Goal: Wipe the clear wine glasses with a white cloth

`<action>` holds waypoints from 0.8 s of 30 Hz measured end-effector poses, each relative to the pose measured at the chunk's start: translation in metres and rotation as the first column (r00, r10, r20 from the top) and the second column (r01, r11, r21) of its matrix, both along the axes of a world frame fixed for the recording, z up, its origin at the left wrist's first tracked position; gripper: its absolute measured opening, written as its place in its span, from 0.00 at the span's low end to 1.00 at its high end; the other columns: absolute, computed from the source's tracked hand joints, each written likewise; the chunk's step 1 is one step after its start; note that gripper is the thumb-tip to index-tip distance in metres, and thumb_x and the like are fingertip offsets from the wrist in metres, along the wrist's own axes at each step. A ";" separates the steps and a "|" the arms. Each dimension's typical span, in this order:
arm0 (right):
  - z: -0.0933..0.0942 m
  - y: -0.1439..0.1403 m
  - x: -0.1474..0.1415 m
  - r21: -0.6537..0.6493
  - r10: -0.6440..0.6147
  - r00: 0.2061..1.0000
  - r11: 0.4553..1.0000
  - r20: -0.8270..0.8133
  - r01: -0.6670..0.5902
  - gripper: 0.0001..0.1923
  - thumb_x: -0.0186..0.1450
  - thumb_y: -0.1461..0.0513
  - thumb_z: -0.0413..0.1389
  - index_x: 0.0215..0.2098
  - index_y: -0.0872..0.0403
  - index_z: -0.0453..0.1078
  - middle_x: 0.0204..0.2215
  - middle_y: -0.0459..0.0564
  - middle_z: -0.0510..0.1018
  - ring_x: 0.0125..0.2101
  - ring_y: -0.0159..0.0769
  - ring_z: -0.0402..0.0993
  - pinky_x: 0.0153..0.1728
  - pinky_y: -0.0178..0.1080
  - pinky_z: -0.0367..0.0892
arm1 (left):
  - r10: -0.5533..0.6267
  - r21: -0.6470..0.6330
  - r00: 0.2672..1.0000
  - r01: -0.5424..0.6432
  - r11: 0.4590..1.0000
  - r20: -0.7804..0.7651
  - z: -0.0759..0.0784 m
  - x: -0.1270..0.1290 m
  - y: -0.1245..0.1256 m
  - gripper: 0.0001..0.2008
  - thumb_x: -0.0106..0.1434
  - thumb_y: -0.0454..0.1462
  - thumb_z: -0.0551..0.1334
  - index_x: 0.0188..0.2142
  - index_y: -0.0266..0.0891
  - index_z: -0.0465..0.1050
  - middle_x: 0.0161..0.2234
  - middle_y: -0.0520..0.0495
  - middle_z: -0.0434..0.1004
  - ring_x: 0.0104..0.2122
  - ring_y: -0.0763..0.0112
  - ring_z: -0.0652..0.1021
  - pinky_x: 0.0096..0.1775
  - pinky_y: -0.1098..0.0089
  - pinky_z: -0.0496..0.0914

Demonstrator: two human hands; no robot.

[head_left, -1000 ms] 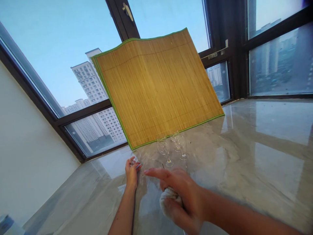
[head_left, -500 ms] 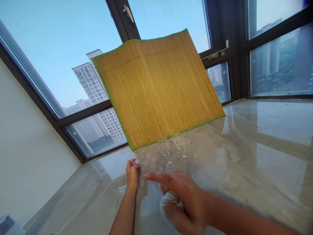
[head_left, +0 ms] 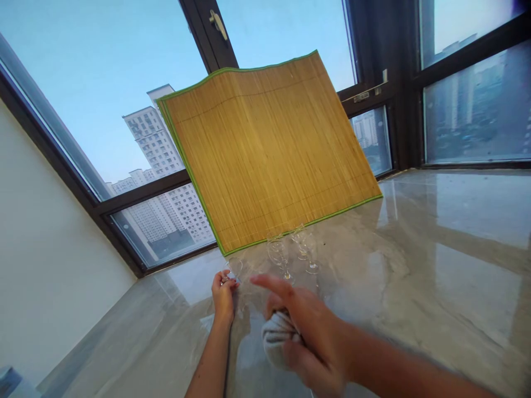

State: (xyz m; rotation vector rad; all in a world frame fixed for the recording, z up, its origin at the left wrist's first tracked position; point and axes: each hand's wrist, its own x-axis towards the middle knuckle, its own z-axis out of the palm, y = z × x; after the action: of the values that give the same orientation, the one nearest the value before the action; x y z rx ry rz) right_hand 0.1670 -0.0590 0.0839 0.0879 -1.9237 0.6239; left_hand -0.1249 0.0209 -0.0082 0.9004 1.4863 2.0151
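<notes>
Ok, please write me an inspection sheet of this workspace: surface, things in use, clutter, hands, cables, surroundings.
Surface: glossy marble counter, reflecting the windows.
Job's things: small stemmed glass at the left hand; white cloth bunched in the right hand.
Clutter: about three more stemmed glasses standing behind the hands; bamboo mat with green edging leaning against the window.
Hands: left hand holds the small glass; right hand grips the cloth, forefinger stretched out.
Cables: nothing seen.
Surroundings: dark-framed windows with handles, tall buildings outside, white wall at left, a blurred thing at the bottom left corner.
</notes>
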 end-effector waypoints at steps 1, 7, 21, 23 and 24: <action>-0.001 0.004 0.000 -0.036 -0.007 1.000 0.999 0.013 0.008 0.40 0.58 0.63 0.46 0.68 0.52 0.42 0.30 0.44 0.71 0.26 0.35 0.68 0.31 0.40 0.65 | 0.014 0.004 1.000 -0.014 1.000 -0.008 0.001 0.000 -0.001 0.16 0.41 0.35 0.63 0.34 0.41 0.71 0.26 0.58 0.64 0.26 0.75 0.71 0.30 0.72 0.69; -0.012 0.030 -0.005 -0.139 -0.314 0.938 0.932 0.150 0.334 0.35 0.62 0.67 0.46 0.64 0.51 0.39 0.44 0.52 0.69 0.34 0.36 0.68 0.40 0.46 0.67 | 0.165 0.036 0.970 -0.161 0.986 -0.176 0.006 0.010 -0.005 0.15 0.44 0.36 0.61 0.35 0.40 0.72 0.25 0.57 0.64 0.25 0.73 0.68 0.30 0.71 0.68; -0.042 0.076 -0.018 -0.275 -0.550 0.834 0.797 0.039 0.538 0.24 0.65 0.62 0.55 0.58 0.48 0.54 0.44 0.50 0.76 0.43 0.39 0.76 0.46 0.45 0.69 | 0.157 0.188 0.675 -0.028 0.982 -0.720 0.029 0.084 -0.034 0.21 0.48 0.27 0.59 0.43 0.43 0.73 0.36 0.49 0.67 0.31 0.67 0.69 0.34 0.69 0.64; -0.042 0.076 -0.019 -0.288 -0.543 0.832 0.783 0.116 0.552 0.24 0.64 0.62 0.56 0.56 0.49 0.57 0.44 0.51 0.77 0.44 0.40 0.77 0.46 0.44 0.70 | 0.146 0.189 0.647 -0.003 0.982 -0.748 0.028 0.086 -0.034 0.22 0.49 0.27 0.59 0.43 0.43 0.72 0.36 0.49 0.66 0.31 0.67 0.69 0.36 0.68 0.64; -0.041 0.075 -0.020 -0.296 -0.543 0.826 0.772 0.151 0.562 0.23 0.64 0.63 0.57 0.56 0.49 0.59 0.44 0.51 0.78 0.43 0.41 0.77 0.45 0.44 0.70 | 0.139 0.187 0.632 0.010 0.982 -0.763 0.028 0.086 -0.034 0.22 0.49 0.27 0.59 0.44 0.43 0.72 0.36 0.49 0.66 0.31 0.67 0.68 0.36 0.67 0.64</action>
State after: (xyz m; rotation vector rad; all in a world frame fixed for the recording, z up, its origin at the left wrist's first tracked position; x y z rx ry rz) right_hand 0.1474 0.0163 0.0426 -0.7018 -1.7461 0.5313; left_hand -0.0391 -0.0129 0.0195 2.0147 1.7712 1.8999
